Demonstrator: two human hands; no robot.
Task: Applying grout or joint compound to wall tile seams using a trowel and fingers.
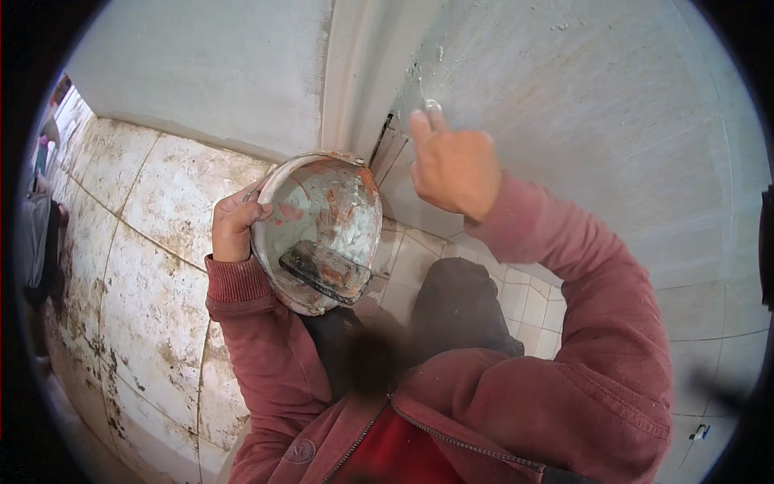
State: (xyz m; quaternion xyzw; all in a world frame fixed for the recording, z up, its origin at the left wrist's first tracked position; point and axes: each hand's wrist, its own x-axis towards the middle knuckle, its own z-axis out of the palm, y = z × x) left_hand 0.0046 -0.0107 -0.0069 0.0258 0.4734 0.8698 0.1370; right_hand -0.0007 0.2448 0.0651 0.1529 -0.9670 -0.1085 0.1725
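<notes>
My left hand (234,222) is closed on the rim of a bucket (375,202), thumb over the edge. The bucket is tilted so its inside shows, smeared with white paste and reddish-brown stains. A flat, dark-edged rectangular piece (326,270), caked with paste, lies in it; its exact kind I cannot tell. My right hand (457,168) is raised at the pale wall (597,137), near its corner edge. Two of its fingers stretch out with white paste on a tip, at a white smear on the wall; the other fingers are curled. No tool shows in this hand.
A vertical pale strip (355,81) stands between the two wall faces, with a dark gap at its lower end. Stained large tiles (153,266) lie to the left. My dark-trousered knee (455,302) is below the right hand. Dark items (39,242) sit at the far left.
</notes>
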